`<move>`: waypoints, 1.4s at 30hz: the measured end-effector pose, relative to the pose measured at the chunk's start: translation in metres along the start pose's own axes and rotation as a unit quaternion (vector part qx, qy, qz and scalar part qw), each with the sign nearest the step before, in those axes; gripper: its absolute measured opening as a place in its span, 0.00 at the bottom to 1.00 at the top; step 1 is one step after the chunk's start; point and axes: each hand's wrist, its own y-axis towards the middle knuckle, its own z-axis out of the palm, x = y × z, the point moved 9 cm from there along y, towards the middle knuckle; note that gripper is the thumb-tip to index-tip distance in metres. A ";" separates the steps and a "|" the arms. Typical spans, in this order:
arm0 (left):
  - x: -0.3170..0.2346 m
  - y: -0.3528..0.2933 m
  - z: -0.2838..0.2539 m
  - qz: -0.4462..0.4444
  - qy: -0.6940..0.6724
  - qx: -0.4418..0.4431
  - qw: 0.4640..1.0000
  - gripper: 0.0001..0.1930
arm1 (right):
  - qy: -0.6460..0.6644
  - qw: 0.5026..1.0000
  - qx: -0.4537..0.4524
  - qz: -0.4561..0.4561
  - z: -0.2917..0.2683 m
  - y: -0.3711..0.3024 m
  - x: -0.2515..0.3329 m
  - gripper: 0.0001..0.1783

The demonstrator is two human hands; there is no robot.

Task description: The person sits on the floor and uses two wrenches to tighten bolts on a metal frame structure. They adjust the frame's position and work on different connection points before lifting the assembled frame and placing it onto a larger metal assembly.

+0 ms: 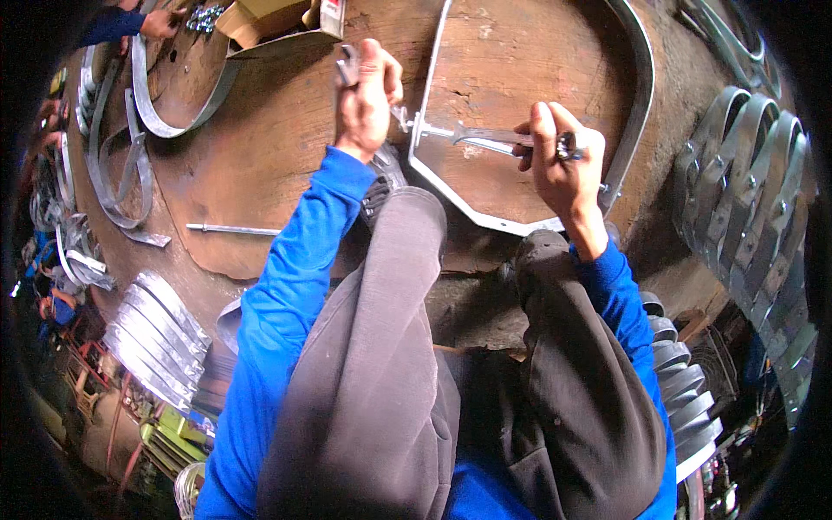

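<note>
A bent flat-steel hoop (646, 78) lies before me on the worn wooden board, its angled lower end near my knees. A bolt with a nut (416, 128) sits through its left side. My left hand (368, 108), thumb up, is closed round a silver spanner whose forked jaw (348, 66) sticks out beyond the fingers; its other end is close to the bolt. Inside the hoop, my right hand (563, 169) grips a silver wrench (494, 136) pointing left toward the bolt. A thin rod runs below this wrench, partly hidden by the hand.
A cardboard box (269, 26) stands at the far left, beside small fasteners (204, 17) and another person's hand (159, 24). A metal rod (230, 229) lies left of my arm. Stacked steel bands (745, 173) rise at right; flat strips (160, 338) are stacked at left.
</note>
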 end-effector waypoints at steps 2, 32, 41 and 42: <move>0.002 0.001 0.007 -0.020 -0.007 -0.006 1.000 0.29 | -0.001 1.000 0.013 -0.007 0.020 0.003 0.001 0.16; -0.004 -0.064 0.016 0.142 0.178 0.113 0.967 0.17 | 0.185 0.935 -0.231 -0.194 0.076 0.029 0.047 0.06; 0.000 -0.085 0.028 0.160 0.127 0.081 0.975 0.18 | 0.204 0.925 -0.146 -0.285 0.082 0.047 0.073 0.22; 0.006 -0.086 0.027 0.136 0.126 0.080 0.979 0.17 | 0.192 0.930 -0.147 -0.277 0.081 0.051 0.070 0.22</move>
